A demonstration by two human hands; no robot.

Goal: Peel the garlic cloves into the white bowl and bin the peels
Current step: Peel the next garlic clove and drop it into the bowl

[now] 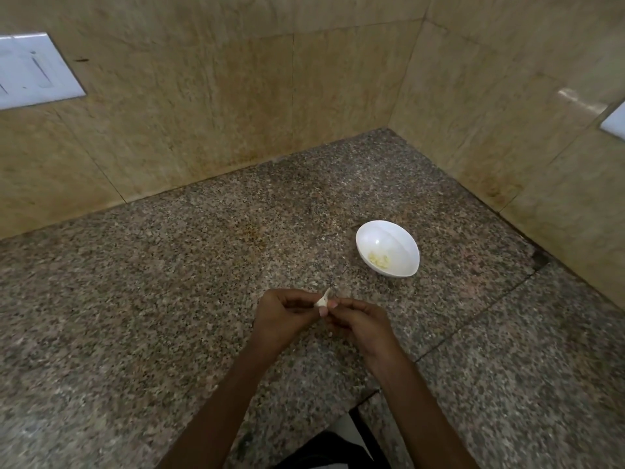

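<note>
A small garlic clove [323,300] with pale papery skin sticking up is pinched between the fingertips of both hands, just above the granite counter. My left hand [282,316] grips it from the left and my right hand [360,321] from the right, thumbs meeting at the clove. Beyond my right hand stands the white bowl [392,238], holding a few peeled yellowish cloves [378,259] at its near-left inside. No bin is in view.
The speckled granite counter [169,299] fills a corner, with beige stone walls behind and on the right. White switch plates hang on the left wall [33,71] and the right wall [617,121]. The counter's front edge lies near my forearms.
</note>
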